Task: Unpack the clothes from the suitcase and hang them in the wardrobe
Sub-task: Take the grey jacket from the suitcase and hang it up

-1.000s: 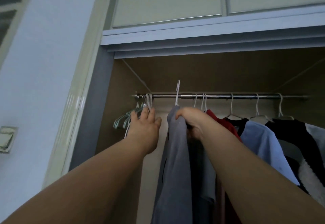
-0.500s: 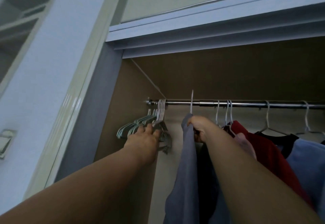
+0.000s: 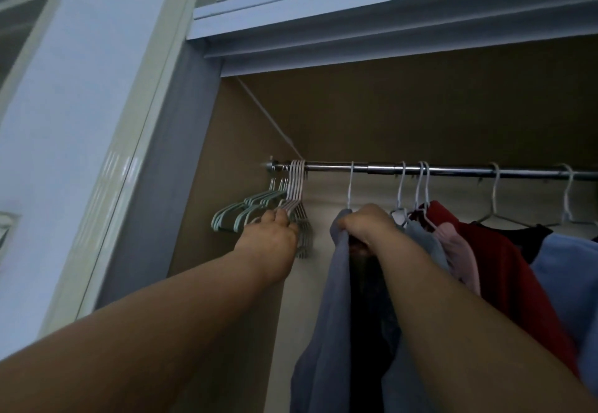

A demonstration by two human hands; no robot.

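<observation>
I'm in the hanging step: my right hand is clenched on the shoulder of the grey garment, whose hook sits over the rail at twelve o'clock of my fist, inside the wardrobe. My left hand, at nine o'clock of it, has its fingers curled onto the empty hangers bunched at the rail's end. Next, I judge, I should let the garment go once it hangs true, then lift one hanger free without dragging its neighbours.

left hand: 1 | right hand: 1 | rail: 1 | hangers with clothes, right: 6 hooks | empty hangers, left: bunch, uncountable
</observation>
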